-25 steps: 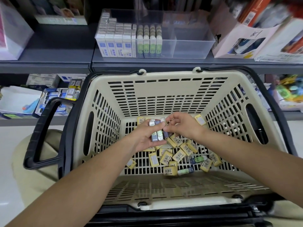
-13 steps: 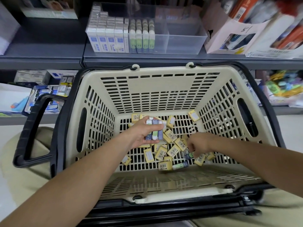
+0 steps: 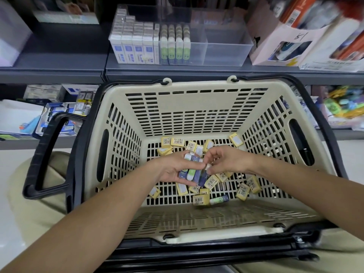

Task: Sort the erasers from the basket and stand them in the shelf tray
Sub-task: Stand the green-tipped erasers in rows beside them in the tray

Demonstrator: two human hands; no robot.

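Note:
A beige slotted basket (image 3: 197, 107) with black handles sits before me, several yellow boxed erasers (image 3: 201, 199) scattered on its floor and one green-and-blue eraser (image 3: 219, 200) lying near the front. My left hand (image 3: 173, 170) holds a bunch of blue and green sleeved erasers (image 3: 192, 171) in its palm. My right hand (image 3: 226, 160) pinches a dark blue eraser (image 3: 203, 177) right against that bunch. On the shelf above stands a clear tray (image 3: 226, 44), its left part filled with upright white-blue erasers (image 3: 134, 48) and green erasers (image 3: 175, 46).
The tray's right compartments hold nothing. A pink cardboard box (image 3: 279, 38) with goods stands right of the tray. Blue packets (image 3: 59, 115) lie on the lower shelf at left, colourful items on the lower right. One black basket handle (image 3: 47, 154) sticks out left.
My right hand has come up from the basket floor at the right with a dark blue eraser and now meets my left hand's bunch. The left hand has stayed about where it was.

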